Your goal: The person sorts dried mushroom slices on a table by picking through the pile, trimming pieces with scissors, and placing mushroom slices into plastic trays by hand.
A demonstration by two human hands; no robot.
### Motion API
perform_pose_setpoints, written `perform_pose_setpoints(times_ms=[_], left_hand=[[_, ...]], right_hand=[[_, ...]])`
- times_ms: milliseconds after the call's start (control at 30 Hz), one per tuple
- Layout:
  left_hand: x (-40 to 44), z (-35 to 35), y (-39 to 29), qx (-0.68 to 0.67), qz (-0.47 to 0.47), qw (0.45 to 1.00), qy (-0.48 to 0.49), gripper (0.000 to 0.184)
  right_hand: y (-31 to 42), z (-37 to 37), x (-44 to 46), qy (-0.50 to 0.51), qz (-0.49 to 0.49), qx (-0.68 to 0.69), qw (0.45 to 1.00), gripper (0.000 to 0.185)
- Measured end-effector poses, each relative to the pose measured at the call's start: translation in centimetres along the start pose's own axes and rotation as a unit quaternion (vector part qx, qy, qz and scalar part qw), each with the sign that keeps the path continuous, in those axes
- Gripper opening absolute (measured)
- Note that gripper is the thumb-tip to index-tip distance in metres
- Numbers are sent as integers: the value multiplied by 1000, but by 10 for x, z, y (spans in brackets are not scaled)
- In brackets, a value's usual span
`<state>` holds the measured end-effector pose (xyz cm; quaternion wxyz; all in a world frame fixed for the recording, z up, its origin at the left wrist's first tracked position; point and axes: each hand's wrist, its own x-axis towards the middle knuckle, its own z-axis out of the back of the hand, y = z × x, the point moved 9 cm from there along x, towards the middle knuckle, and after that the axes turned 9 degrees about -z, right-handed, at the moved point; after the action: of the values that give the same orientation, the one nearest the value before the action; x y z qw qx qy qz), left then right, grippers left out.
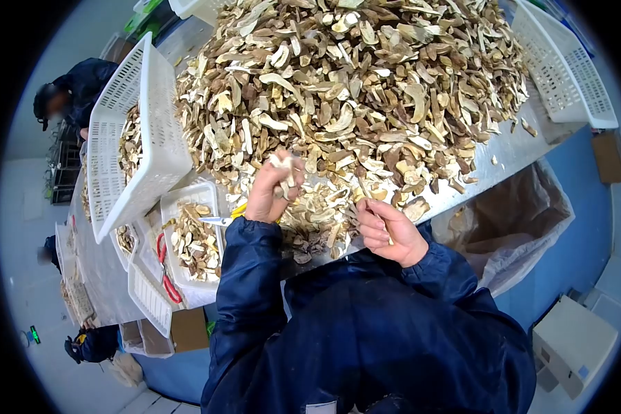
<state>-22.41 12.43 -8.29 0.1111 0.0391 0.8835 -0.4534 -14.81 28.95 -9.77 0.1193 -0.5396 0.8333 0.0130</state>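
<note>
A large heap of dried mushroom slices (338, 83) covers the metal table. My left hand (276, 188) is closed around some pale mushroom slices, just above the heap's near edge. To its right, my right hand (392, 233) pinches thin mushroom pieces between thumb and fingers, with a slice also showing at the palm. Smaller pieces (314, 214) lie between and below the hands. By my left wrist are a pair of yellow-handled scissors (217, 221), their blades pointing left over a white tray (210, 194) of slices.
White perforated baskets stand at the left (159, 152) and the right (555, 69). Red-handled scissors (164, 269) lie beside the tray. A lined box (524, 221) is below the table's right edge. Other people (83, 86) are at the far left.
</note>
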Motion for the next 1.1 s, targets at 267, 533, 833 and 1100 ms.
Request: perform_pose_setpoints(times_ms=[267,533,833,1100], left_hand=[[7,-41,1,637,-182,740,114,27],[15,-16,-5,535,-152,828,73,21],[-44,0,-8,-32,8,999,-11,20],[-41,-24,2,710,-149,686,58,31]], right_hand=[[3,-1,-2,5,-1,14,1000,22],[4,2,-2,-5,7,-2,1000,22],[20,0,-14,-51,59,-96,992,19],[34,12,-50,-107,116,-85,984,16]])
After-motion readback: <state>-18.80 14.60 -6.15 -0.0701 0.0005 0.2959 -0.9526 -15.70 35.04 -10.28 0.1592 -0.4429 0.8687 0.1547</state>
